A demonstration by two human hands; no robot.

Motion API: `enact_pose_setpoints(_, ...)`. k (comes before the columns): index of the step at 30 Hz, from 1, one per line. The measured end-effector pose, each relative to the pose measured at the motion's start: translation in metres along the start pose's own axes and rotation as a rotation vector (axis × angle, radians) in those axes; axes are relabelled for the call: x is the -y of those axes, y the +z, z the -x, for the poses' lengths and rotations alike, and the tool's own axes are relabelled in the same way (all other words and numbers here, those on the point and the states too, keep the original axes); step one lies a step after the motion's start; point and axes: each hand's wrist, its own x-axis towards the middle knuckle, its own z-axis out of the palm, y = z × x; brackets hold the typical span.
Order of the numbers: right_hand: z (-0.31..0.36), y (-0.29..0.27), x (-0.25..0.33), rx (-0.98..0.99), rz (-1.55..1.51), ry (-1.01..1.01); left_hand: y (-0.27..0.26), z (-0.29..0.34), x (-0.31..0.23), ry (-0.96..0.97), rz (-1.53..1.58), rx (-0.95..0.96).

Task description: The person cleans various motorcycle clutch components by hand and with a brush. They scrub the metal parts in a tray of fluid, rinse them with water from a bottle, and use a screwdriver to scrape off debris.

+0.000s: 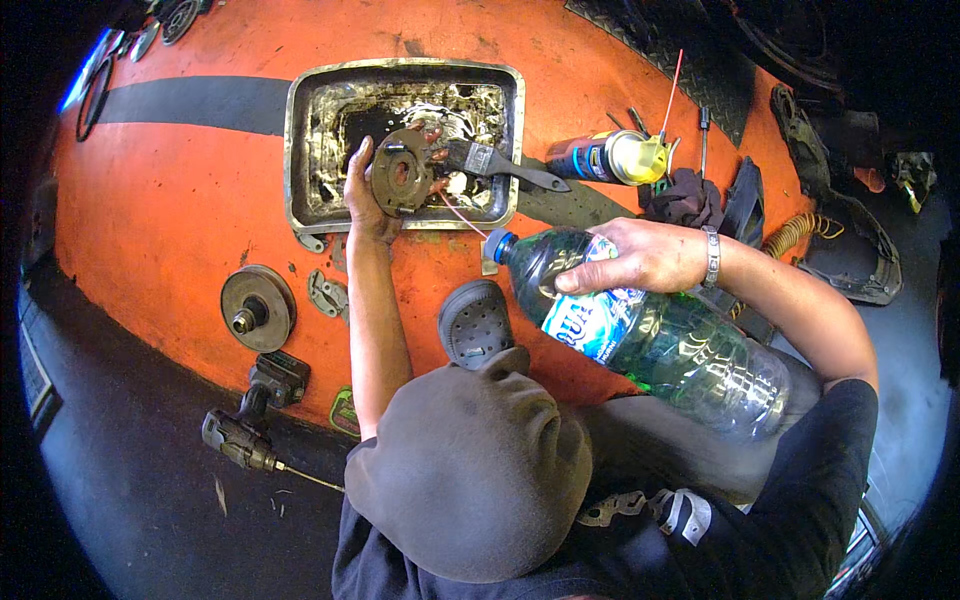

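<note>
My left hand (372,205) grips a round, flat metal disc part (402,172) with a hole in its middle, thumb on one side and wet fingertips at the other. It is held over a metal tray (303,90) with dark, shiny liquid inside. My right hand (640,258) is wrapped round a large clear plastic bottle (700,365), tilted with its blue cap towards the disc. A thin pinkish line runs from the cap to the disc; I cannot tell whether it is a jet or a straw. A paintbrush (500,165) lies across the tray's right rim.
Right of the tray lies a yellow-topped spray can (610,158), near a screwdriver (704,140) and dark rag (685,200). A pulley (257,307) and cordless driver (250,420) are at left. A grey clog (475,325) rests on the orange surface (180,210). A coiled hose (795,235) is at right.
</note>
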Motion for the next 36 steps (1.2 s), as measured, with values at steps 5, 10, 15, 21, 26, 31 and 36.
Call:
enact_pose_setpoints(5, 0.004, 0.002, 0.006, 0.083, 0.079, 0.031, 0.010, 0.004, -0.004, 0.020, 0.003, -0.031)
enact_pose_setpoints(10, 0.002, 0.003, 0.001, 0.094, 0.035, -0.047, 0.011, 0.006, -0.005, 0.019, 0.084, 0.060)
enact_pose_setpoints(15, 0.004, 0.001, 0.003, 0.056, 0.066, -0.047, 0.004, 0.002, -0.007, -0.001, 0.218, 0.227)
enact_pose_setpoints(21, 0.002, -0.006, -0.008, -0.023, -0.001, -0.024, 0.013, -0.003, -0.003, 0.003, 0.171, 0.120)
enact_pose_setpoints(26, -0.003, -0.003, -0.012, 0.006, -0.017, -0.066, 0.009, -0.002, -0.011, 0.070, -0.247, -0.098)
enact_pose_setpoints(31, 0.002, -0.001, -0.018, -0.022, -0.069, -0.096, 0.017, -0.016, 0.004, 0.083, 0.080, -0.403)
enact_pose_setpoints(36, 0.011, 0.009, 0.003, -0.047, -0.138, -0.163, 0.026, -0.017, 0.009, 0.112, 0.262, -0.269)
